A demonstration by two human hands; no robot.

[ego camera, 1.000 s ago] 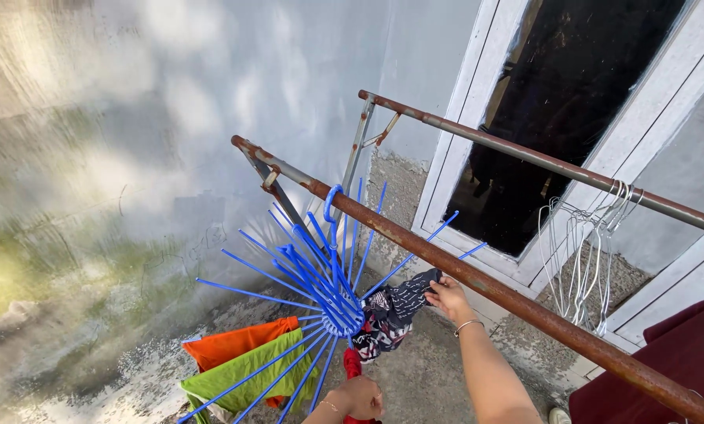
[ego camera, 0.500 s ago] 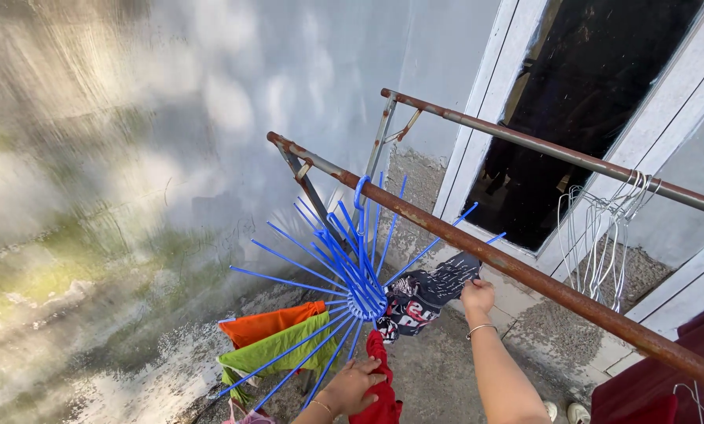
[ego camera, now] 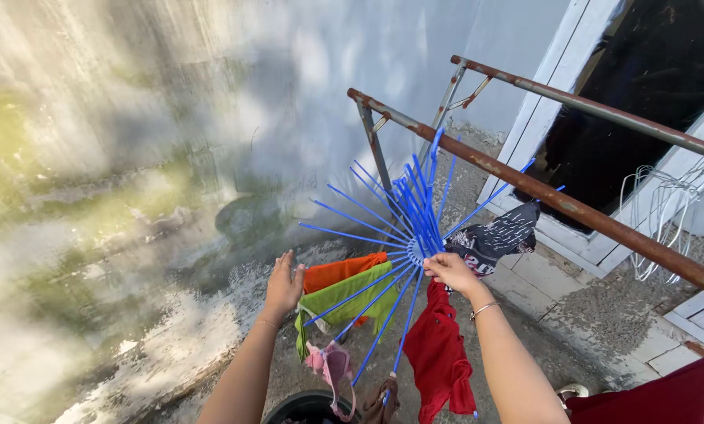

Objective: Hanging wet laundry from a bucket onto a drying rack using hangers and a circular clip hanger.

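Two hands up around the blue fan hanger mid-frame, hooked on the rusty rail. Your right hand is pinched shut on the red garment right at the hub, looks like you're seating it on a spoke. Your left hand is spread open and empty, beside the orange cloth. Next you'd want that hand steadying the spokes.
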